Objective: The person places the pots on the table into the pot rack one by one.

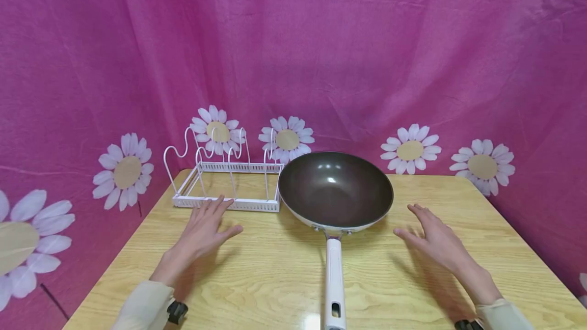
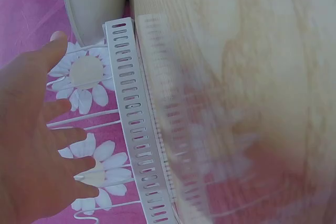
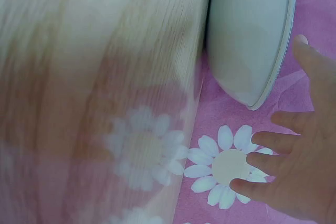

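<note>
A wok [image 1: 335,187] with a dark inside and a pale outside rests on the table, its white handle [image 1: 335,279] pointing toward me. Left of it stands a white wire pan rack [image 1: 227,203] with a slotted base and several curved dividers. My left hand [image 1: 204,230] hovers before the rack's front edge, fingers spread and holding nothing. To the right of the wok is my right hand [image 1: 433,238], fingers extended and apart from the pan. In the right wrist view, the wok's pale side [image 3: 249,35] lies beyond the thumb.
The light wooden table [image 1: 275,279] carries the wok and rack. Behind and along both sides hangs a magenta cloth [image 1: 339,65] printed with white daisies and lettering. Dark bands [image 1: 176,312] show at both wrists.
</note>
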